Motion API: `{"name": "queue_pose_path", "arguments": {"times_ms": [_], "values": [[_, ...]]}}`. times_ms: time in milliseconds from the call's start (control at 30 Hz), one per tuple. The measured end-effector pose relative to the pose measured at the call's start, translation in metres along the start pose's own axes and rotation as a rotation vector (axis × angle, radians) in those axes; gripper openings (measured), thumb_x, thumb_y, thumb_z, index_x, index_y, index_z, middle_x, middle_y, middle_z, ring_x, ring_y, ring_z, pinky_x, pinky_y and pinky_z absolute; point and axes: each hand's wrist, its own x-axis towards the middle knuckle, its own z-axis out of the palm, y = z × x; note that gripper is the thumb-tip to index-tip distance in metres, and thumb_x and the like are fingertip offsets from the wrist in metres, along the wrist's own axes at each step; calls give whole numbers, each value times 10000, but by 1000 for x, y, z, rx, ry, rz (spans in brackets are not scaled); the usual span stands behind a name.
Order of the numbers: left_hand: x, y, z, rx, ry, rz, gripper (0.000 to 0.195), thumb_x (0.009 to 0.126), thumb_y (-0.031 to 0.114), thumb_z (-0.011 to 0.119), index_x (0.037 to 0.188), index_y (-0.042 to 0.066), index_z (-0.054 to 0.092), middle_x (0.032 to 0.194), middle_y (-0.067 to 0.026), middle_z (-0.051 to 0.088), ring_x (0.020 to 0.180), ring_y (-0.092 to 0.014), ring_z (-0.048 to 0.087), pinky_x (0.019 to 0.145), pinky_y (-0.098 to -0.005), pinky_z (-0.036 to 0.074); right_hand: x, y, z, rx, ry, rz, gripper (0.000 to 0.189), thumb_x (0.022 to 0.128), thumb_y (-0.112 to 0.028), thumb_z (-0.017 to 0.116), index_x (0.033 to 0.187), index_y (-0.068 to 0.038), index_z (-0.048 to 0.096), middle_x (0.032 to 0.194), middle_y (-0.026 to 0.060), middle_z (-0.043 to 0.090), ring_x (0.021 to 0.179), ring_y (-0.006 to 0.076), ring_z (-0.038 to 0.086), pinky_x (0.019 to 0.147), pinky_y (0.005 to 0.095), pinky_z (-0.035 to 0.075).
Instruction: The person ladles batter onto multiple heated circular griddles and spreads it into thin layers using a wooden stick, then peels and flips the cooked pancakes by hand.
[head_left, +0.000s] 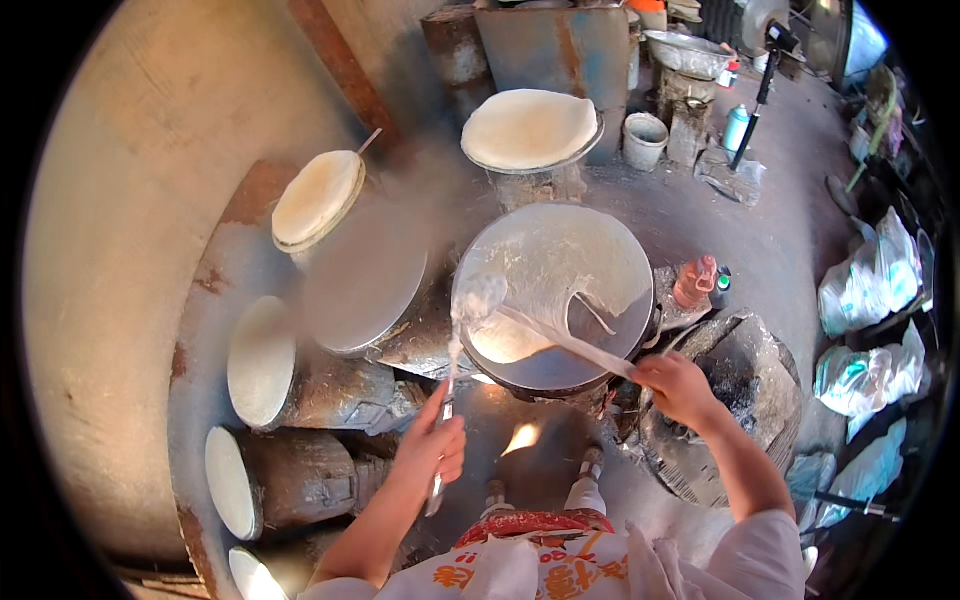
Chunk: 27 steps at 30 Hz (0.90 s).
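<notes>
A round griddle (607, 337) stands before me, partly covered by a thin sheet of batter (551, 240) with a torn, folded edge. My left hand (439, 450) is closed around the handle of a scraper or spatula (448, 405), whose upper part is coated in pale batter. In my right hand (675, 386) is a long flat stick (574, 345), reaching left over the griddle to a lump of wet batter (480, 298) at its left edge. The lump hides where the two tools meet. A paler folded piece (506, 339) lies under the stick.
Several more griddles on drum stoves curve along the left, one veiled by steam (367, 277). Stacked flatbreads (529, 129) sit beyond the griddle, others (316, 196) at upper left. Right are a pink bottle (695, 281), an ash-filled hearth (731, 397) and plastic bags (870, 281).
</notes>
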Motion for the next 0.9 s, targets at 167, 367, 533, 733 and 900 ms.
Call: {"name": "queue_pose_path", "arguments": {"times_ms": [167,367,533,733,900], "values": [[-13,31,-62,-231,-261,181,542,949,155,416,1413,337,201,539,37,300,359,-56,288,316,-198,264,10,-120,110,1116,370,533,302,801,11,606,1099,-21,561,958,49,618,847,122,596,704,257,517],[-27,35,-89,-241,-406,345,531,959,128,379,1424,299,186,555,38,308,357,-42,287,305,-202,273,136,-207,255,1476,640,726,301,925,-152,480,1203,-82,391,778,39,569,500,72,449,416,222,349],[-30,41,-126,-231,-424,299,539,956,104,380,1420,306,194,575,27,337,362,-43,284,311,-198,282,78,-250,259,1525,832,916,312,936,-165,449,1237,-157,370,658,-11,430,439,50,308,377,220,254],[-42,45,-136,-118,-354,331,570,946,91,383,1425,309,166,569,20,326,367,-53,284,312,-208,284,64,-220,209,1253,1014,1030,356,916,-134,479,1270,-139,443,624,-39,419,428,47,339,360,213,269],[-29,41,-138,-51,-340,343,577,943,90,391,1429,292,155,571,18,318,367,-57,287,310,-222,282,64,-199,201,1195,973,1031,358,906,-174,511,1259,-125,474,609,-20,440,410,64,369,345,229,295]]}}
